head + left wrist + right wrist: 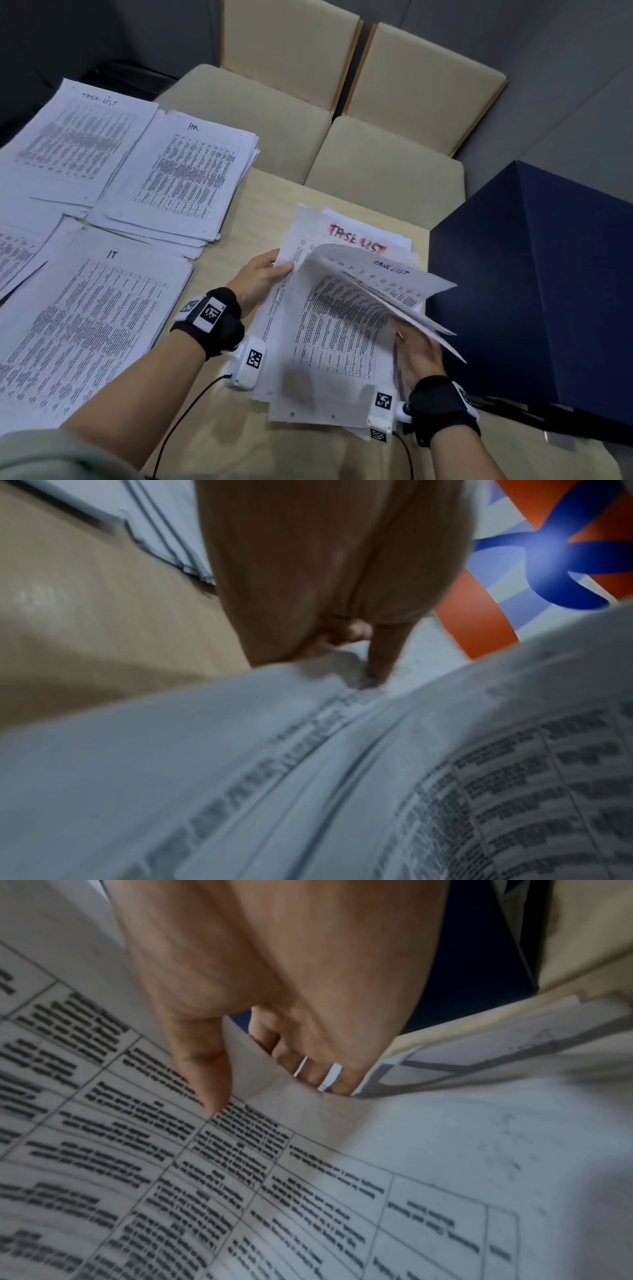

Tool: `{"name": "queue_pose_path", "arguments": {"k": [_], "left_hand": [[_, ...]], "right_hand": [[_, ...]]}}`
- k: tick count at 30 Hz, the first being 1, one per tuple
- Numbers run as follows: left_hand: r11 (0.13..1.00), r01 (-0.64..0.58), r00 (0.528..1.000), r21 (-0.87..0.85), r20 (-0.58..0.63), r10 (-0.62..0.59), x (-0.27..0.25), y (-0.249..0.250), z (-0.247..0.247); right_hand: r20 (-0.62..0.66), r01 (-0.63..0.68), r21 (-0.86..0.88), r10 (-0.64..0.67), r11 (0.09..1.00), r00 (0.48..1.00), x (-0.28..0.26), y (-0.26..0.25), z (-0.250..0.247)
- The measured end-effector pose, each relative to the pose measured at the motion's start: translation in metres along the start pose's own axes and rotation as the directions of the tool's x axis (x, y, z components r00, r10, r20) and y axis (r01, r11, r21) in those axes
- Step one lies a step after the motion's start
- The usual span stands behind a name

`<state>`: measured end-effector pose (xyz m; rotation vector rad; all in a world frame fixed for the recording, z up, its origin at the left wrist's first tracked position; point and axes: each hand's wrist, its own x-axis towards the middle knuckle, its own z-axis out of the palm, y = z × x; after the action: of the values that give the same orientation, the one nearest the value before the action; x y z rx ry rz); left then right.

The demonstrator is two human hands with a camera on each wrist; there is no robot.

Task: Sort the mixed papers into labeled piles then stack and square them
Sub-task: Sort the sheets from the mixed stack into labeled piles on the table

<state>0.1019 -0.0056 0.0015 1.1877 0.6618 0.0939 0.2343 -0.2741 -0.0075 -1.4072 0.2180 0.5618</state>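
The mixed stack lies on the table directly before the person, between both hands and just left of a dark blue box. The left hand grips the stack's upper left edge, its fingers curled under the sheets; the left wrist view shows the thumb pressed on the top of that edge. The right hand holds several lifted sheets at the stack's right side, bent up and fanned over toward the box; the right wrist view shows the thumb on a printed table page, with the fingers curled behind the raised paper. The topmost lifted sheet bears "TASK LIST" in blue handwriting, and a sheet lower in the stack shows the same words in red. Three sorted piles lie to the left, well apart from the hands: a pile headed "TASK LIST" at the far left, an "HR" pile overlapping beside it, and an "IT" pile nearest the person. Two beige chairs stand beyond the table's far edge.
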Motion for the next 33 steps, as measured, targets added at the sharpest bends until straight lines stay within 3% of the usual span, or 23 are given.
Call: {"name": "queue_pose_path", "arguments": {"k": [3,5,10,12,15,16,18,20,22,25,29,33], "left_hand": [[1.000,-0.029,0.984,-0.004,-0.177,0.028,0.002,-0.001,-0.005],[0.998,-0.045,0.976,-0.049,-0.215,0.034,0.001,0.001,-0.006],[0.999,0.025,0.984,-0.023,-0.176,-0.028,-0.002,0.009,0.000],[0.994,0.092,0.988,-0.060,-0.117,-0.099,-0.004,0.013,0.006],[0.987,0.149,0.989,-0.068,-0.007,-0.149,-0.007,0.015,0.012],[0.985,0.136,0.991,-0.101,-0.002,-0.137,-0.007,0.013,0.012],[0.984,0.118,0.993,-0.136,0.013,-0.117,-0.007,0.008,0.007],[0.995,0.090,0.993,-0.038,0.082,-0.087,-0.008,0.005,0.002],[0.993,0.032,0.988,0.112,0.148,-0.048,-0.012,0.009,0.007],[0.981,-0.090,0.995,0.172,0.068,0.079,-0.021,0.031,0.031],[0.962,-0.266,0.944,0.062,-0.183,0.273,-0.031,0.073,0.057],[0.883,-0.455,0.856,0.117,-0.214,0.470,-0.043,0.103,0.063]], "right_hand": [[-0.065,-0.013,0.065,0.017,0.998,0.998,-0.006,-0.002,0.006],[-0.106,-0.020,0.114,0.032,0.993,0.994,-0.006,0.001,0.005],[-0.008,-0.014,0.012,0.014,1.000,1.000,0.000,0.006,0.002],[0.073,-0.133,0.051,0.129,0.990,0.989,0.001,0.002,0.007],[0.136,-0.376,0.048,0.367,0.925,0.920,0.002,-0.009,0.014],[0.120,-0.388,0.034,0.382,0.921,0.917,-0.001,-0.011,0.017],[0.047,-0.259,0.060,0.256,0.964,0.965,-0.008,-0.013,0.022],[-0.018,-0.106,0.065,0.107,0.992,0.994,-0.016,-0.015,0.028],[-0.035,-0.046,0.055,0.048,0.997,0.998,-0.022,-0.027,0.035],[0.032,0.049,-0.016,-0.049,0.999,0.998,-0.026,-0.055,0.055],[0.109,0.272,-0.132,-0.258,0.953,0.960,-0.040,-0.101,0.087],[0.071,0.492,-0.145,-0.487,0.858,0.871,-0.056,-0.128,0.095]]}}
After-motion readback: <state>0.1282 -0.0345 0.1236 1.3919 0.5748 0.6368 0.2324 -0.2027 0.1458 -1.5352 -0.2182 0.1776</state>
